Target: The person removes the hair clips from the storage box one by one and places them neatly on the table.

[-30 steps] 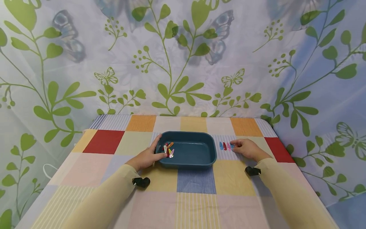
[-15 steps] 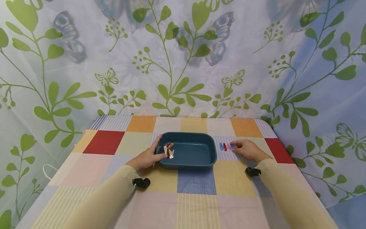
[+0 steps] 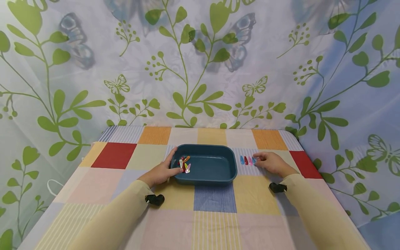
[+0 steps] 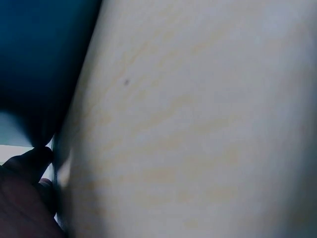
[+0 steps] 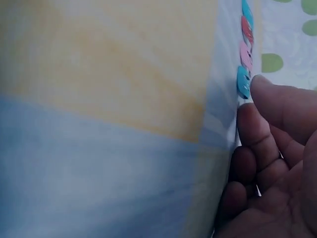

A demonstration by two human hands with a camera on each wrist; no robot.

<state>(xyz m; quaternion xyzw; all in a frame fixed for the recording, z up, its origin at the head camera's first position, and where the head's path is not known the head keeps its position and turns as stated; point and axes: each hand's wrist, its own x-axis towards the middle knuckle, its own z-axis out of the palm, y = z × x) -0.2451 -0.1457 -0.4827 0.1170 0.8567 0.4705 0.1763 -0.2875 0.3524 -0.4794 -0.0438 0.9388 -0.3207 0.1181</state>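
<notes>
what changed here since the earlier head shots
Very little. The right hand seems to have eased slightly to its right beside the row of four clips; no clip was visibly picked up or let go. The left hand keeps its hold on the blue tray, and the row and the clips inside the tray look unchanged.

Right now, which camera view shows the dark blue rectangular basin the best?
The head view: nearly all of the dark blue basin is visible there, with hair clips inside and the left hand over part of one end. The left wrist view shows only a dark, cropped piece; the right wrist view shows none.
</notes>
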